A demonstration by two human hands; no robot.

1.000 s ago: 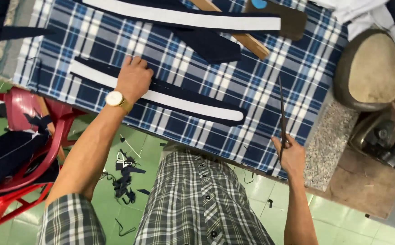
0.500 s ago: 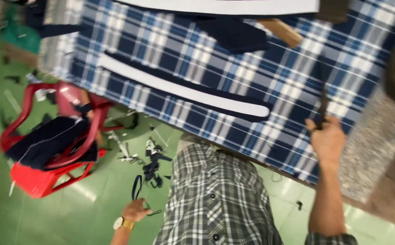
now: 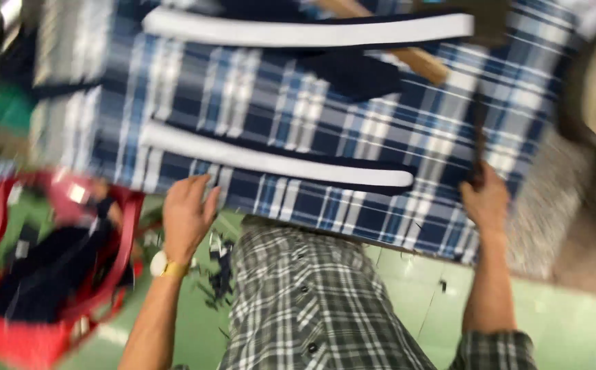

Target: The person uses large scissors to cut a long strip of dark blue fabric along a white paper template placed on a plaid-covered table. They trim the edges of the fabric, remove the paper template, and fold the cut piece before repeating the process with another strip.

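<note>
Nearest to us is our own grey checked shirt point(image 3: 312, 301), with the green tiled floor point(image 3: 394, 301) below it strewn with dark offcuts. At near left a red plastic chair point(image 3: 44, 274) holds a heap of dark cloth. Our left hand point(image 3: 187, 214), a watch at its wrist, hovers at the near edge of the desk, fingers spread apart and empty, just short of the near strip point(image 3: 277, 159), a long white band backed with navy. Our right hand point(image 3: 484, 200) rests at the desk's near right, its grip closed round the handles of dark scissors point(image 3: 477, 140) that point away from us, though blur hides the blades. The strip lies across the blue plaid cloth point(image 3: 353, 103) that covers the desk. Farther off lies a second strip point(image 3: 305, 29) over a wooden stick point(image 3: 407, 58). We judge the step to be laying hold of the near strip; next, the left hand should press it flat while the scissors come across.
</note>
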